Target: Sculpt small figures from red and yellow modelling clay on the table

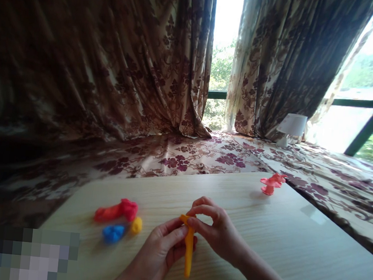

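A long strip of yellow modelling clay (188, 255) hangs down between my hands, above the pale wooden table. My left hand (165, 243) is closed on it, thumb in front and fingers curled behind. At its upper end, the thumb and fingertips of my right hand (216, 224) pinch the clay. Left of my hands lie lumps of clay: a red roll (108, 213), a pinkish-red lump (129, 209) touching it, a blue lump (113, 233) and a small yellow ball (136, 226).
A coral-red clay figure (270, 184) stands near the far right corner of the table (235, 186). Beyond the edge lies floral fabric (205, 153), with a small white lamp (291, 125) on it. Patterned curtains (168, 59) hang by the windows. A blurred patch covers the lower left.
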